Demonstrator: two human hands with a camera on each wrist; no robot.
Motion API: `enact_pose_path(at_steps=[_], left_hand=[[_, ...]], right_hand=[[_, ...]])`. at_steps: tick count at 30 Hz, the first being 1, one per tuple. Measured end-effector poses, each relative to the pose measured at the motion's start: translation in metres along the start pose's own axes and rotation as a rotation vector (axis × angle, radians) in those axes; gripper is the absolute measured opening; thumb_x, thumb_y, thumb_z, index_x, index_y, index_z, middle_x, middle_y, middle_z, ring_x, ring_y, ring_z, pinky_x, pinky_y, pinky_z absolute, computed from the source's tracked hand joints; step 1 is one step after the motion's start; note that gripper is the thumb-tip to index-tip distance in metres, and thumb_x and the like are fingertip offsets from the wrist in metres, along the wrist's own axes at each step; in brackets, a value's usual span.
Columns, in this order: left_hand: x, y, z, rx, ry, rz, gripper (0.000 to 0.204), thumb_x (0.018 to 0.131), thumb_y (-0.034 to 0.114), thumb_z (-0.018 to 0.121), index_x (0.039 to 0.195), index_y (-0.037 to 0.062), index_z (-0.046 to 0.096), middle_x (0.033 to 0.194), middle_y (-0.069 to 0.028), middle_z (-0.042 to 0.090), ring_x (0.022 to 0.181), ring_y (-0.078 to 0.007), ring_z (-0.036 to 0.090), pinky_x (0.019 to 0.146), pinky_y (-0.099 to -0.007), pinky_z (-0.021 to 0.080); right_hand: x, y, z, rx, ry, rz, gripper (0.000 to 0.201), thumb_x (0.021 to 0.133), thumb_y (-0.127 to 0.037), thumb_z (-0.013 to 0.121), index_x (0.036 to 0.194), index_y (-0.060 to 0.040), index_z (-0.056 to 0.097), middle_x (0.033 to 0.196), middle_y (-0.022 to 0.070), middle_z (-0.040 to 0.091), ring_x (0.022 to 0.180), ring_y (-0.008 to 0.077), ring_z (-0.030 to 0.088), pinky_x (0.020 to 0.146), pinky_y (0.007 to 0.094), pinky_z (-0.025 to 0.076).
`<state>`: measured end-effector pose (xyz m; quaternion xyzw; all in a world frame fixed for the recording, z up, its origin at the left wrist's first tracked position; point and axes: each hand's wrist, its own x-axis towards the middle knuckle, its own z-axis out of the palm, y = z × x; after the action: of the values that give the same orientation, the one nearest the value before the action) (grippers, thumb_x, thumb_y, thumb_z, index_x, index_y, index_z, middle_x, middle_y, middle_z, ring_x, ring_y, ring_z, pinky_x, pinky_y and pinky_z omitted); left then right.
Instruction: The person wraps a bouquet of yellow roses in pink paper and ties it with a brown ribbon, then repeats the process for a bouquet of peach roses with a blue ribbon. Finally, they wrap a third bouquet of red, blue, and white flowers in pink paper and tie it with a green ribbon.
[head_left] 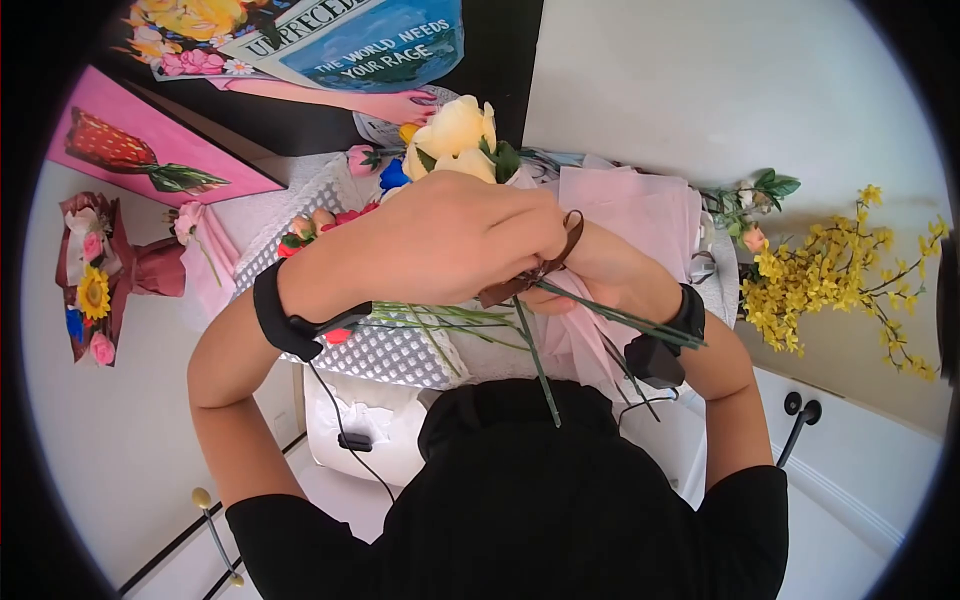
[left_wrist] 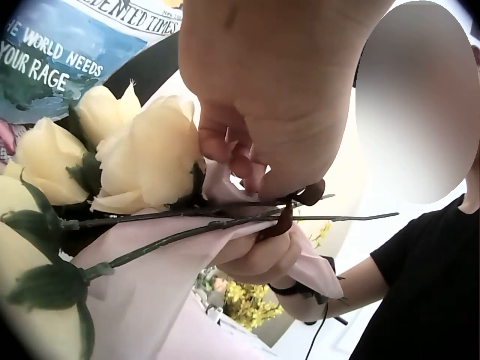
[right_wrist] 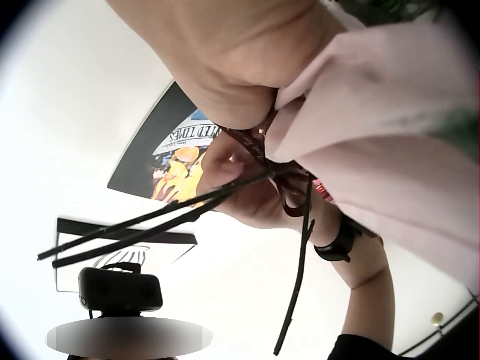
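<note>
Both hands meet at the gathered neck of a bouquet of cream roses [left_wrist: 150, 150] wrapped in pale pink paper [right_wrist: 390, 97]. A brown ribbon [head_left: 573, 243] with printed lettering loops round that neck. My left hand [head_left: 470, 230] pinches the ribbon from above, fingertips close against the stems. My right hand [head_left: 615, 270] grips the wrapped neck from the other side, its fingers mostly hidden in the head view. Several dark green stems [right_wrist: 150, 225] stick out below the ribbon toward my chest. The blooms point away from me.
Loose green stems [head_left: 430, 322] lie over a grey-and-white patterned cloth [head_left: 395, 355]. Pink paper sheets [head_left: 640, 205] lie at the right, near yellow blossom branches [head_left: 800, 290]. On the left are a wrapped sunflower bouquet [head_left: 95, 290] and a pink tulip picture [head_left: 150, 150].
</note>
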<state>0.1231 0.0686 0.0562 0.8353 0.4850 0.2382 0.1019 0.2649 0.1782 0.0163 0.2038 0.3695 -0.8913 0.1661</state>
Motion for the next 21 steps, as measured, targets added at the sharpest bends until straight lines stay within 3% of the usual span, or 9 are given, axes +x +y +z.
enact_pose_path(at_steps=[2, 4, 7, 10, 14, 16, 17, 19, 21], left_hand=[[-0.001, -0.003, 0.002, -0.024, -0.017, -0.011, 0.023, 0.071, 0.009, 0.061, 0.093, 0.0081, 0.055, 0.091, -0.0051, 0.056, 0.07, -0.0255, 0.058, 0.057, -0.0336, 0.046], [-0.001, -0.006, 0.006, -0.051, 0.036, 0.059, 0.023, 0.074, 0.011, 0.062, 0.095, 0.0076, 0.054, 0.092, -0.0063, 0.055, 0.073, -0.025, 0.057, 0.058, -0.0336, 0.046], [-0.004, -0.008, 0.008, -0.099, -0.022, 0.036, 0.022, 0.075, 0.013, 0.063, 0.095, 0.0063, 0.055, 0.092, -0.0069, 0.054, 0.074, -0.0256, 0.057, 0.059, -0.034, 0.046], [-0.007, -0.007, 0.015, -0.202, -0.112, -0.047, 0.024, 0.076, 0.015, 0.063, 0.096, 0.0053, 0.055, 0.088, -0.007, 0.053, 0.073, -0.0268, 0.056, 0.059, -0.0349, 0.045], [-0.007, -0.005, 0.031, -0.264, -0.091, 0.022, 0.024, 0.077, 0.016, 0.063, 0.096, 0.0047, 0.055, 0.084, -0.0076, 0.052, 0.071, -0.0275, 0.056, 0.06, -0.0349, 0.045], [-0.008, -0.004, 0.033, -0.275, -0.125, -0.018, 0.021, 0.077, 0.015, 0.063, 0.094, 0.0046, 0.056, 0.084, -0.008, 0.053, 0.072, -0.0274, 0.055, 0.061, -0.0348, 0.044], [-0.008, -0.003, 0.031, -0.271, -0.125, -0.024, 0.021, 0.077, 0.015, 0.063, 0.094, 0.0046, 0.056, 0.084, -0.008, 0.053, 0.072, -0.0274, 0.055, 0.061, -0.0348, 0.044], [-0.008, -0.003, 0.023, -0.419, -0.241, -0.195, 0.017, 0.077, 0.015, 0.063, 0.089, 0.005, 0.056, 0.082, -0.008, 0.053, 0.071, -0.0276, 0.054, 0.061, -0.0351, 0.043], [-0.014, -0.011, 0.033, -0.431, -0.19, -0.171, 0.015, 0.078, 0.014, 0.062, 0.088, 0.0056, 0.056, 0.08, -0.0075, 0.053, 0.072, -0.0271, 0.053, 0.062, -0.0351, 0.043]], right_hand=[[0.006, 0.006, -0.009, 0.045, 0.031, 0.033, 0.026, 0.09, -0.023, 0.047, 0.086, 0.0013, 0.055, 0.067, 0.0137, 0.056, 0.04, 0.0121, 0.042, 0.034, 0.0224, 0.029], [0.005, 0.01, -0.017, 0.177, -0.146, 0.023, 0.026, 0.09, -0.025, 0.048, 0.09, 0.0005, 0.055, 0.071, 0.0154, 0.058, 0.041, 0.0125, 0.044, 0.033, 0.0209, 0.029], [0.006, 0.013, -0.016, 0.174, -0.155, 0.03, 0.019, 0.089, -0.016, 0.049, 0.087, 0.001, 0.057, 0.069, 0.011, 0.057, 0.044, 0.0139, 0.05, 0.037, 0.0236, 0.037], [0.017, 0.028, -0.029, 0.125, -0.111, 0.035, 0.017, 0.088, -0.015, 0.049, 0.086, 0.0002, 0.057, 0.067, 0.0101, 0.056, 0.045, 0.0138, 0.051, 0.037, 0.0245, 0.038], [0.027, 0.034, -0.042, 0.216, -0.144, 0.15, 0.014, 0.087, -0.011, 0.048, 0.086, -0.0003, 0.056, 0.068, 0.0102, 0.056, 0.048, 0.0141, 0.053, 0.039, 0.0252, 0.041], [0.022, 0.031, -0.03, 0.113, -0.008, 0.112, 0.015, 0.087, -0.011, 0.044, 0.085, -0.0006, 0.055, 0.066, 0.0083, 0.054, 0.049, 0.0138, 0.052, 0.04, 0.0251, 0.041], [0.023, 0.036, -0.033, 0.11, -0.015, 0.114, 0.015, 0.087, -0.011, 0.044, 0.085, -0.0006, 0.055, 0.066, 0.0083, 0.054, 0.049, 0.0138, 0.052, 0.04, 0.0251, 0.041], [0.025, 0.044, -0.043, -0.063, -0.071, -0.028, 0.02, 0.088, -0.016, 0.042, 0.084, -0.0006, 0.054, 0.063, 0.0057, 0.051, 0.046, 0.0131, 0.048, 0.04, 0.0254, 0.037], [0.023, 0.044, -0.047, 0.004, -0.132, 0.029, 0.022, 0.089, -0.017, 0.04, 0.083, -0.0005, 0.053, 0.062, 0.005, 0.05, 0.046, 0.0124, 0.046, 0.039, 0.0254, 0.035]])
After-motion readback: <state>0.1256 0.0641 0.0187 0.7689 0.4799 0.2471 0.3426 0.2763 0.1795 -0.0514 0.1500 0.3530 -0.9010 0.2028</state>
